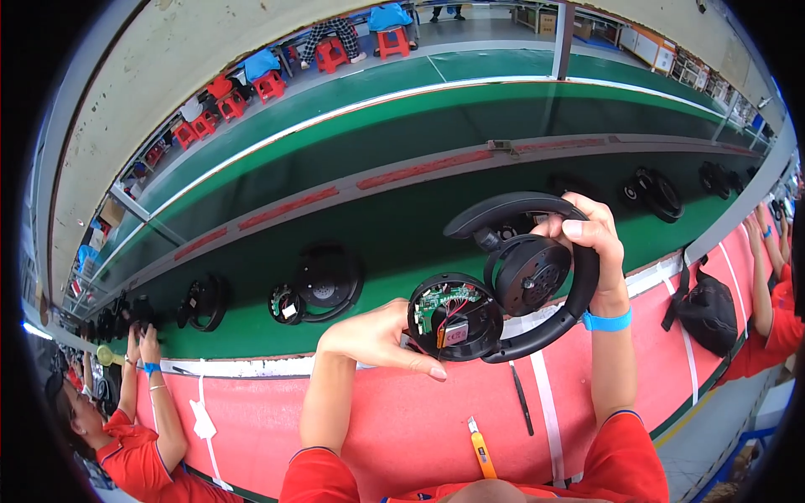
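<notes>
Black plastic over-ear headset half assembled: left hand pinches its open, circuit-board earcup; right hand grips the closed earcup; cover not fitted.

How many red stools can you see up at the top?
8 that I can make out. Two stools stand at top centre, and six more trail down to the left. More may be hidden.
</notes>
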A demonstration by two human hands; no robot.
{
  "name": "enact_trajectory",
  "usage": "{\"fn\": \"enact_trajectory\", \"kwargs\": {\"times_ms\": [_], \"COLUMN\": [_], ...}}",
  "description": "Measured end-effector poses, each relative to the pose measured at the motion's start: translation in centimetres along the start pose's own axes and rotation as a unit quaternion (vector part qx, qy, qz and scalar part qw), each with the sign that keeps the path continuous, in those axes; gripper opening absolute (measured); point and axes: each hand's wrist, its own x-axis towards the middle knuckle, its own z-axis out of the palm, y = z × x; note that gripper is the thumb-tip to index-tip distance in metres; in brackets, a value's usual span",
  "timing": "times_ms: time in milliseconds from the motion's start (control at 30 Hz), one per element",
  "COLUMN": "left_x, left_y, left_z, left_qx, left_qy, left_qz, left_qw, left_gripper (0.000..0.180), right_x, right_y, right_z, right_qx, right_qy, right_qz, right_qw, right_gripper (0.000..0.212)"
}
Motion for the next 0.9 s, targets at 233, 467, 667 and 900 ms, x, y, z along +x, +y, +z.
{"fn": "enact_trajectory", "kwargs": {"times_ms": [233, 467, 667, 900], "left_x": [-0.1, -0.3, -0.4, -0.6], "left_y": [0.3, 0.8, 0.7, 1.2], "left_z": [0.2, 0.2, 0.2, 0.3], "left_qx": [-0.007, -0.043, -0.078, -0.123], "left_qy": [0.004, -0.007, -0.017, -0.011], "left_qz": [0.002, -0.022, -0.041, -0.048], "left_qw": [1.0, 0.999, 0.996, 0.991], "left_gripper": [0.039, 0.041, 0.038, 0.045], "right_x": [-0.3, -0.5, -0.5, -0.6], "right_y": [-0.9, -1.1, -1.3, -1.5], "right_z": [0.9, 1.1, 0.9, 0.9], "right_qx": [0.01, 0.005, 0.0, -0.001], "right_qy": [0.021, 0.029, 0.02, 0.026], "right_qz": [0.032, 0.029, 0.031, 0.037], "right_qw": [0.999, 0.999, 0.999, 0.999], "right_gripper": [0.027, 0.027, 0.027, 0.027]}}
